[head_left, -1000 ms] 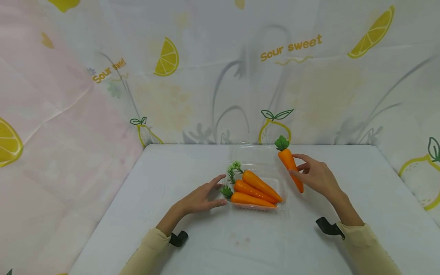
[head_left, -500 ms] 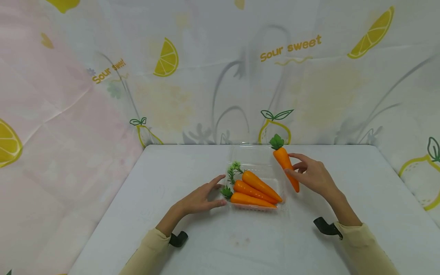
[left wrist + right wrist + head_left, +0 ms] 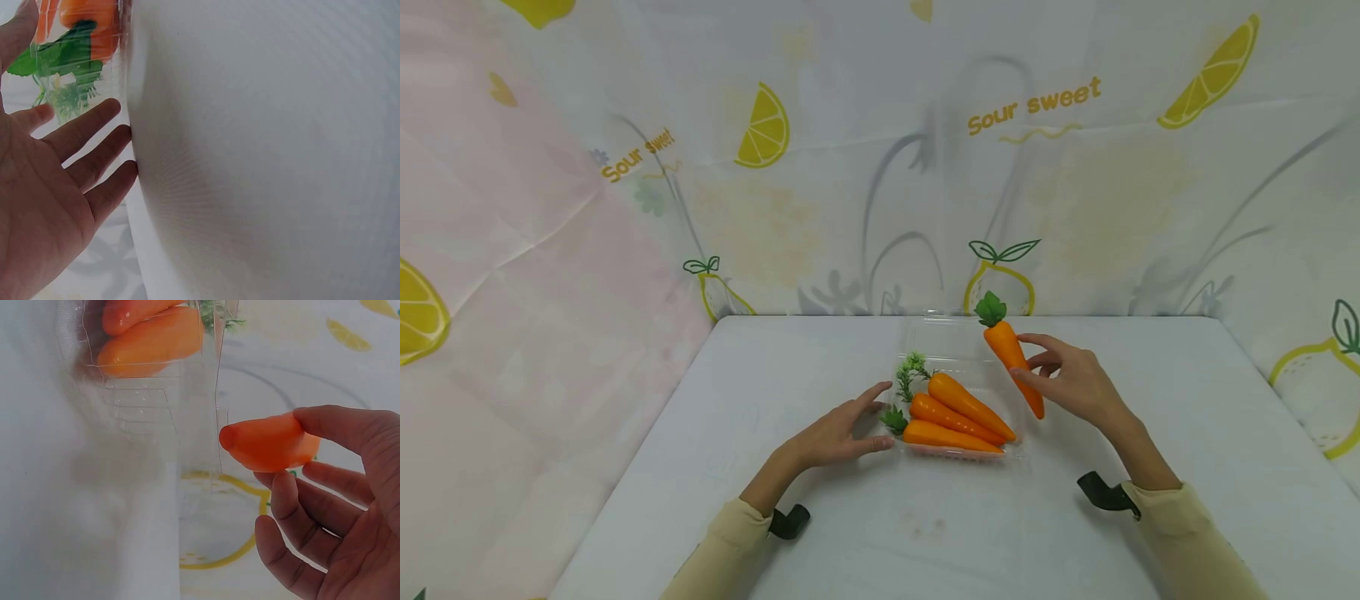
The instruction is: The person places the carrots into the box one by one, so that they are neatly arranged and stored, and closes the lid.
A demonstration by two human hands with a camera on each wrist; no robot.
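A clear plastic clamshell box [image 3: 1011, 400] lies with its lid [image 3: 951, 337] folded back on the white table. Inside it are three orange carrots [image 3: 962, 410] side by side, green tops to the left. My right hand [image 3: 1075, 383] pinches another carrot [image 3: 1011, 358] between thumb and fingers, just right of the box, its leafy top pointing up and away. In the right wrist view, this carrot [image 3: 269, 444] shows its tip toward the camera. My left hand [image 3: 842, 429] is spread at the box's left side, thumb and forefinger near its edge, holding nothing.
The white table [image 3: 790, 358] reaches back to a hanging cloth [image 3: 865, 192] printed with lemons and lettering. Black wrist mounts [image 3: 790, 522] sit at both sleeve cuffs.
My right hand has moved left with the carrot, bringing it closer to the box. The left hand and the carrots in the box have stayed where they were.
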